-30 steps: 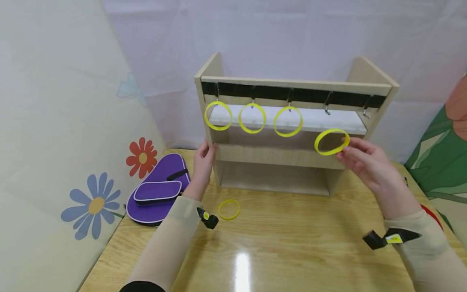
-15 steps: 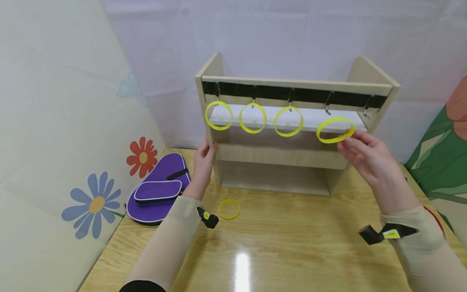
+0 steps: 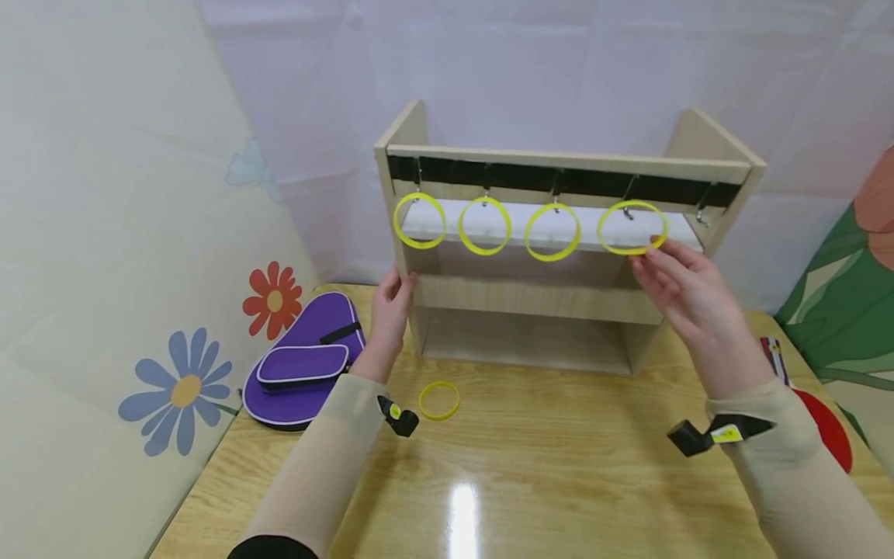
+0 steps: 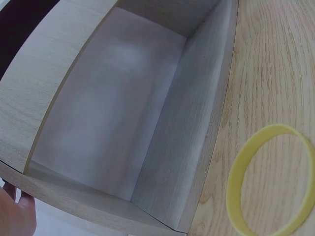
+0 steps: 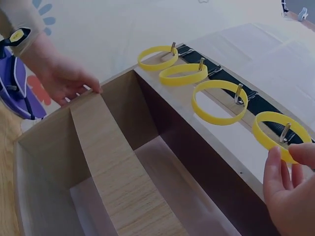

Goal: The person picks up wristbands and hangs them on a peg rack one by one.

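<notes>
My right hand [image 3: 687, 303] pinches the lower edge of a yellow silicone wristband [image 3: 621, 251] between thumb and fingers. In the head view its upper part overlaps the fourth metal hook [image 3: 628, 214] of a wooden shelf unit [image 3: 538, 299]; the right wrist view shows that hook's tip [image 5: 285, 131] inside the ring. To the left, three matching wristbands [image 3: 483, 253] hang from hooks. My left hand [image 3: 389, 318] grips the unit's left side panel, thumb at the front edge, other fingers partly hidden behind. Another wristband [image 4: 236, 187] lies on the table before the unit.
A fifth hook [image 3: 701, 216] at the right end bears no band. Left on the wooden table [image 3: 559, 466] lies a purple padded case [image 3: 300, 373]. Beside my right forearm sits a red round object [image 3: 831, 435], partly hidden. Walls with printed flowers stand at both sides.
My right hand has raised the wristband from below the hook row to the fourth hook, moving slightly left lately, and the ring now faces forward more. The left hand stays put.
</notes>
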